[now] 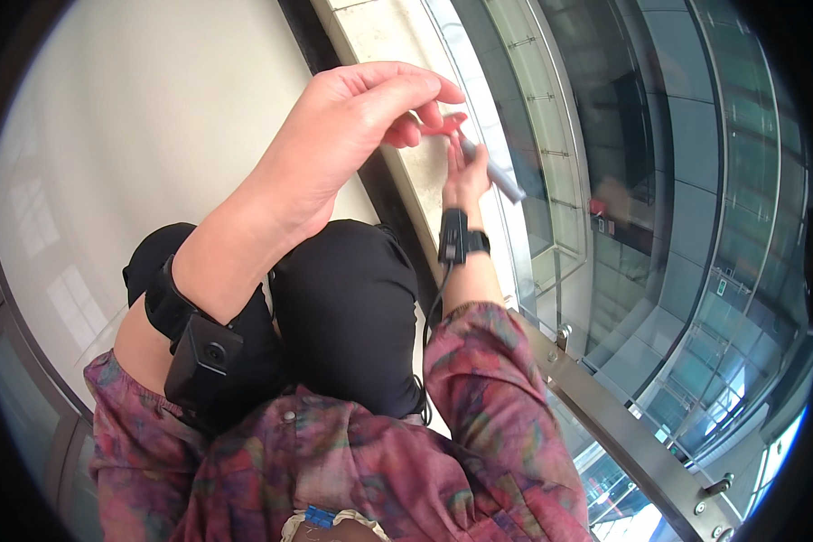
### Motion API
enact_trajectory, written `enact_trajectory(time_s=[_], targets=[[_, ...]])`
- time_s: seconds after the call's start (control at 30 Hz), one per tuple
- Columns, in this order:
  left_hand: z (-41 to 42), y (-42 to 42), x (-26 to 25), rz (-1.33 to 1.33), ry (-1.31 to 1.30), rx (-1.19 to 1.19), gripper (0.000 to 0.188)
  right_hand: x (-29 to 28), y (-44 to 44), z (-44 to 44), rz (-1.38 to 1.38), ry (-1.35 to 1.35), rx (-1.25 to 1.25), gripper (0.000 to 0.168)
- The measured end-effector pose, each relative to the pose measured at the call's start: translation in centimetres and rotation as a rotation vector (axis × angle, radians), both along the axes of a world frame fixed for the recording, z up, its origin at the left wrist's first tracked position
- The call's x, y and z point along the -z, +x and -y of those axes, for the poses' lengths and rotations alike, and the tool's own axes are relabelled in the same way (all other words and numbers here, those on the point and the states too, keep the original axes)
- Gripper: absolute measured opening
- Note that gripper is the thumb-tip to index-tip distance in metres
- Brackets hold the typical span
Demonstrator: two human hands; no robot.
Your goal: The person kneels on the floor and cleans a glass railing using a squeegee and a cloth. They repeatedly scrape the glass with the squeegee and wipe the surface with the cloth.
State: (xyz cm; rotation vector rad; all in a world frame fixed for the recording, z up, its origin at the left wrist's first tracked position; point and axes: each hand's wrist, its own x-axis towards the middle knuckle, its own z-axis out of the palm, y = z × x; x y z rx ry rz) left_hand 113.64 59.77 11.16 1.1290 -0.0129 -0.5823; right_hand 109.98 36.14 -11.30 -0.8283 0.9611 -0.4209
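Observation:
My left hand (pixel 372 112) is raised close to the camera, with its fingers curled and thumb near the index finger. Whether anything sits between those fingertips cannot be told. Farther off, my right hand (pixel 466 177) holds a blurred tool with a grey, rod-like handle (pixel 503 177), which slants between thumb and fingers. A red part (pixel 452 124) shows at the handle's upper end, just beyond the left fingertips. The left fingers partly cover it, and I cannot tell whether they touch it.
A pale stone ledge (pixel 406 146) with a dark strip (pixel 396 196) runs past my knees (pixel 345 305). Beside it are a glass barrier and a metal rail (pixel 603 413), with a drop to lower floors beyond. Cameras are strapped to my left forearm (pixel 203 359) and right wrist (pixel 454 236); a cable (pixel 435 311) hangs.

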Motion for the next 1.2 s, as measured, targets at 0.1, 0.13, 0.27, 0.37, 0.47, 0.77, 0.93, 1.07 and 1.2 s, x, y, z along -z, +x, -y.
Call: enact_trajectory(time_s=[0.1, 0.13, 0.27, 0.37, 0.47, 0.77, 0.93, 1.07, 1.2], targets=[[-0.8, -0.5, 0.1, 0.0, 0.015, -0.018, 0.026, 0.1, -6.2, -0.2, -0.044, 0.006, 0.07, 0.026], [-0.8, -0.4, -0.2, -0.002, 0.008, -0.003, 0.027, -0.1, -8.5, 0.3, -0.084, 0.0, 0.091, 0.027], [-1.0, -0.4, -0.3, 0.022, 0.005, 0.016, 0.027, -0.5, -10.9, -1.6, -0.103, -0.104, 0.122, 0.029], [-0.6, -0.2, -0.2, 0.017, 0.019, 0.022, 0.028, 0.1, -6.9, -3.4, -0.043, -0.109, 0.121, 0.029], [-0.4, -0.1, 0.0, 0.001, 0.022, 0.02, 0.029, -0.9, -1.9, -6.0, 0.001, -0.075, 0.075, 0.027], [-1.4, 0.2, -0.7, 0.002, 0.018, -0.005, 0.028, -1.3, -6.5, -5.2, -0.09, -0.062, 0.061, 0.027], [-1.1, 0.6, -0.1, 0.011, 0.034, 0.01, 0.028, 0.3, 0.3, -7.3, 0.068, 0.036, 0.001, 0.026], [-0.6, 1.2, 0.9, 0.01, 0.047, -0.012, 0.028, -0.3, 3.4, -6.9, 0.08, 0.082, -0.059, 0.028], [-0.1, 1.4, 2.2, 0.023, 0.071, -0.059, 0.028, -0.1, -2.3, -3.8, 0.151, 0.119, -0.117, 0.03]])
